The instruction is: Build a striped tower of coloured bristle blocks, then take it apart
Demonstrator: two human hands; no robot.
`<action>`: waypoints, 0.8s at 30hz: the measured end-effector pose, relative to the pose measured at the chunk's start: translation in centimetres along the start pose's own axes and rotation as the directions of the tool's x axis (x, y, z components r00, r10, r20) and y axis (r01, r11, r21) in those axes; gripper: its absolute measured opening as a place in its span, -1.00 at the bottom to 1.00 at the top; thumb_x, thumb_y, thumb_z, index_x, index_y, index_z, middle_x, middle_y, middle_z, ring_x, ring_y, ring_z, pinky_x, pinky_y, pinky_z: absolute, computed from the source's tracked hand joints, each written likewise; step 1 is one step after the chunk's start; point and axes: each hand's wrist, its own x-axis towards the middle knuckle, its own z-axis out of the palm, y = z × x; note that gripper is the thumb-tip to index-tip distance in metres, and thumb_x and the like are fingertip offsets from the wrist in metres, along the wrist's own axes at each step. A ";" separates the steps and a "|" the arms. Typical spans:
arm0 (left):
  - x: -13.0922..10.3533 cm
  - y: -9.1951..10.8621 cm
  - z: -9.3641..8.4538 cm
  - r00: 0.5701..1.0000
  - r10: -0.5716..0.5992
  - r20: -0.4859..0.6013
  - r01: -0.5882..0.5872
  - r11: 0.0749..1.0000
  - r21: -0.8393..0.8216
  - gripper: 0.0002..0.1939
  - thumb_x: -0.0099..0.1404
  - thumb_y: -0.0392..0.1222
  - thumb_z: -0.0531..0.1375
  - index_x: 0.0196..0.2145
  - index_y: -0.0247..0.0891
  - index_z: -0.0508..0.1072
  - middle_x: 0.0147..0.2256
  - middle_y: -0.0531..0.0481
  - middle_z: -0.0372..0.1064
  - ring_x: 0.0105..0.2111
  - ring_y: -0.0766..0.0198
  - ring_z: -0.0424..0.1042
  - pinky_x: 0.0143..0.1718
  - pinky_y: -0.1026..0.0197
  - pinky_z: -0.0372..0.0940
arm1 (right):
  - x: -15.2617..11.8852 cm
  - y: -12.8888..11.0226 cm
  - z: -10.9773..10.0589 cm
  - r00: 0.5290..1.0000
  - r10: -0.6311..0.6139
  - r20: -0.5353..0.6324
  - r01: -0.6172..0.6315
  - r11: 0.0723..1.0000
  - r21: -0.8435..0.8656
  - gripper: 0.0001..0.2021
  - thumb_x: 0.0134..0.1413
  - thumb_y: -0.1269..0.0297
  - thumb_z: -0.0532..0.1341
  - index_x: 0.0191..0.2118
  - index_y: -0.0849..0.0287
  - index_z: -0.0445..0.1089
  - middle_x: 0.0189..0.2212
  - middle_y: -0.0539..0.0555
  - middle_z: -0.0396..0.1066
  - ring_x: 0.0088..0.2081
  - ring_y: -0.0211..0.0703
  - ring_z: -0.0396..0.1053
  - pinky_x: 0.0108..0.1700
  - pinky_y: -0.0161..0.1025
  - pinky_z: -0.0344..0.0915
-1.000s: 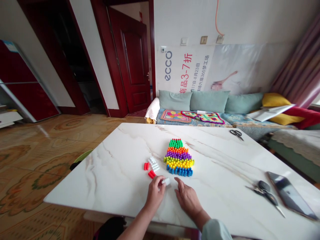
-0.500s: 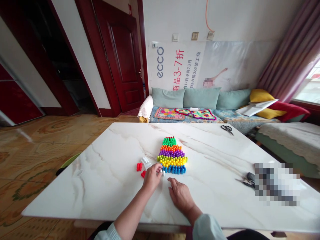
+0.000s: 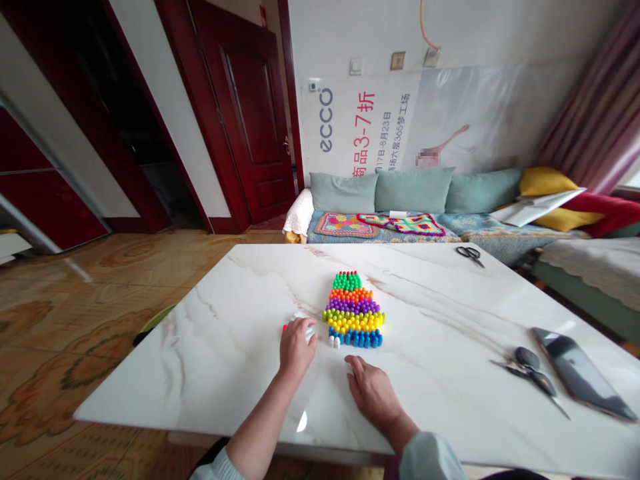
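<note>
Left hand [image 3: 297,343]: fingers curved downward, partly closed, over loose white pieces [image 3: 299,315] at the left of the surface [image 3: 225,360]; whether it had hold of one could not be told. Right hand [image 3: 373,393]: loosely open, palm down, fingers slightly bent, holding nothing, laid on the surface just near of the peg block [image 3: 353,307].

Peg block: small glossy, round-topped pieces, plastic in look, packed upright in coloured bands at mid-surface. Bands, far to near: red, green, orange, purple, olive, yellow, blue. Outline narrow at the far end, wider towards the near.

White pegs [image 3: 335,342]: two, upright, side by side at the left end of the blue band.

Red piece [image 3: 285,327]: a sliver showing left of the left hand, otherwise hidden.

Surface: pale, polished, marble-veined in grey and brown.

At right: dark-handled scissors [image 3: 534,379] beside a flat, dark, glassy phone [image 3: 583,373]; black scissors [image 3: 469,254] at the far edge.

Changes: half a second earlier the left hand was at the white pegs; it had since shifted left, leaving them standing. The right hand had kept its place near the block.
</note>
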 end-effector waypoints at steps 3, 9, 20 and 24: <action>0.4 -1.3 -1.0 0.994 -0.098 0.054 0.087 0.979 0.185 -0.74 0.12 -0.22 0.24 -0.18 -0.15 0.45 -0.18 -0.06 0.41 -0.12 0.07 0.33 -0.05 0.10 0.21 | 0.0 0.1 0.2 1.000 -0.010 -0.016 0.010 1.000 0.001 -0.72 0.17 0.44 -0.05 -0.01 0.25 0.21 -0.23 0.18 0.44 -0.28 -0.14 0.45 -0.23 -0.25 0.33; 0.2 -2.0 0.1 0.988 -0.116 0.105 0.092 0.973 0.210 -0.65 0.12 -0.26 0.22 -0.09 -0.14 0.46 -0.11 -0.08 0.38 -0.09 0.08 0.32 -0.04 0.13 0.20 | 0.0 -0.1 0.1 1.000 0.001 0.001 -0.001 1.000 -0.010 -0.74 0.18 0.43 -0.04 -0.05 0.23 0.24 -0.27 0.13 0.42 -0.32 -0.16 0.44 -0.28 -0.28 0.29; 1.5 -2.7 0.3 0.992 -0.045 0.117 0.031 0.993 0.118 -0.77 0.33 -0.24 0.03 -0.19 -0.24 0.48 -0.33 -0.13 0.49 -0.27 0.13 0.47 -0.16 0.16 0.30 | 0.1 -0.6 -0.6 0.998 0.040 0.047 -0.039 0.999 -0.032 -0.79 0.19 0.42 -0.07 -0.20 0.20 0.28 -0.36 0.09 0.39 -0.38 -0.19 0.40 -0.33 -0.30 0.25; 0.9 -2.4 0.2 0.998 -0.046 0.042 0.049 0.996 -0.071 -0.72 0.38 -0.21 -0.04 -0.13 -0.26 0.43 -0.24 -0.13 0.50 -0.30 0.21 0.51 -0.19 0.22 0.35 | 0.0 -0.3 -0.3 0.999 0.029 0.014 -0.029 1.000 -0.007 -0.73 0.21 0.37 -0.05 -0.01 0.25 0.21 -0.24 0.18 0.44 -0.30 -0.12 0.44 -0.25 -0.24 0.32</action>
